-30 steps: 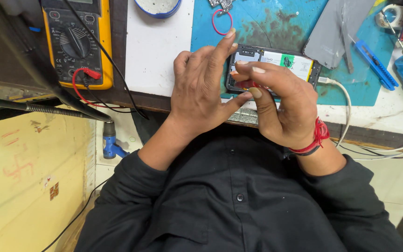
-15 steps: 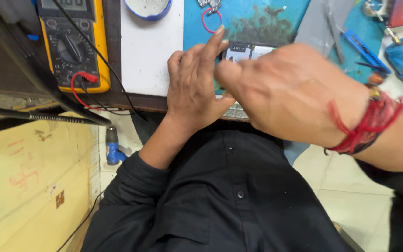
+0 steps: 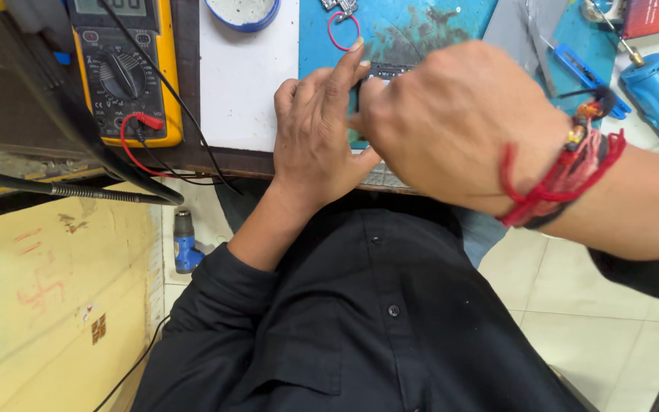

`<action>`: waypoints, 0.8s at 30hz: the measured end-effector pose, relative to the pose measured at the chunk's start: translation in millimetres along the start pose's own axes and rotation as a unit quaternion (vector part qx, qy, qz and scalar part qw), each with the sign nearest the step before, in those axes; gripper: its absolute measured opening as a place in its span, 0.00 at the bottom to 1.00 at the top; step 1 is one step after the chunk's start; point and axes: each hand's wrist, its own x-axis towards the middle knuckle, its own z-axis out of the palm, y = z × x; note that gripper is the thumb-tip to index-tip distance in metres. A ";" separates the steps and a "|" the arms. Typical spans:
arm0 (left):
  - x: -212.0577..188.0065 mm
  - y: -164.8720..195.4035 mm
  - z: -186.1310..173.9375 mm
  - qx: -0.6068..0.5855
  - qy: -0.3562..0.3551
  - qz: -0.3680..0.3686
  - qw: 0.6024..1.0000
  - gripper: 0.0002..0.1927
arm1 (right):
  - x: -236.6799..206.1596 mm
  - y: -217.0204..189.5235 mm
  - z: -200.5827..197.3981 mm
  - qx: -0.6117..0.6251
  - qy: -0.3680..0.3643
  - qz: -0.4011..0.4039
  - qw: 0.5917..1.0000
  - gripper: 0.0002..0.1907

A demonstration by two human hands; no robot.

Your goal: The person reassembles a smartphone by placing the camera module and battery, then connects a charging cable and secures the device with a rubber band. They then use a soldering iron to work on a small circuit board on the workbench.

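Left hand (image 3: 318,130) flat on phone (image 3: 387,71), fingers spread, pressing it on blue mat (image 3: 421,23). Right hand (image 3: 451,122) curled over phone from right, grip hidden, cannot tell. Phone mostly covered, long axis left-right, beneath both hands. Yellow meter (image 3: 120,69) well apart.

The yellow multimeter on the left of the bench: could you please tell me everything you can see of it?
The yellow multimeter lies flat on the dark bench edge, its top cut off by the frame. A yellow casing surrounds a dark face with a grey display strip and a round black dial. A red lead and a black lead plug in near its lower end. Neither hand touches it.
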 end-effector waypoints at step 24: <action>15.4 -6.5 -21.8 0.019 -0.111 0.091 0.989 0.51 | -84.1 67.8 128.3 0.171 0.413 0.171 0.878 0.12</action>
